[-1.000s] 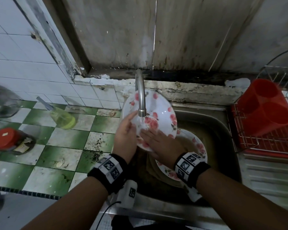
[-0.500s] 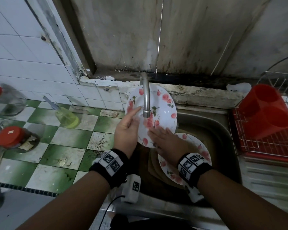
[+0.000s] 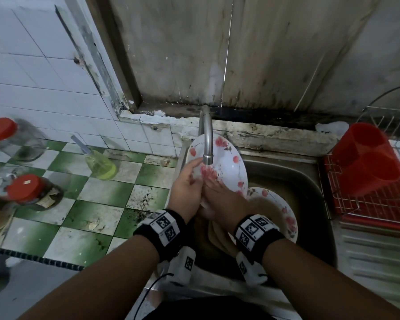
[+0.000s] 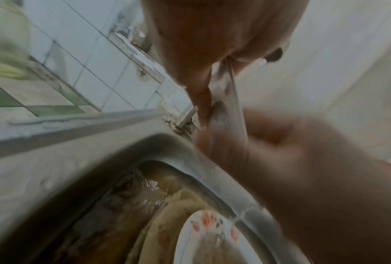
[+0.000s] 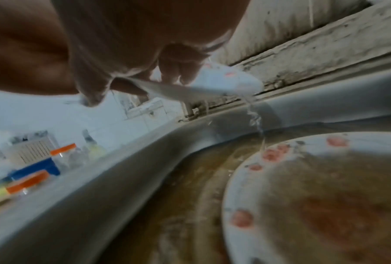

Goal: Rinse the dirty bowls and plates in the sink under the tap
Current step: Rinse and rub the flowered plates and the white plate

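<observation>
Both hands work on one plate [image 3: 226, 162] under the tap [image 3: 207, 144]. Left hand [image 3: 186, 189] grips the plate's left rim, fingers curled round its edge with the thumb lying across its face. Right hand [image 3: 224, 199] lies flat on the plate's lower face with the fingers spread straight, pressing on it and holding nothing.

No brand or readable writing shows; the black wristbands carry only square black-and-white code markers, and the jar label on the counter is too blurred to read.

The plate, white with red flowers, is held tilted, its face turned toward the person and its upper rim leaning back toward the wall behind the tap. Water from the spout strikes its middle, and in the right wrist view a thin stream runs off its lower edge. A second flowered plate [image 3: 277, 211] lies nearly flat in the sink [image 3: 310, 181], just below and to the right, holding brownish water.

Compared with half a second ago, the right hand has slid up and left, closer against the left hand, and the left thumb now reaches just beneath the spout.
</observation>
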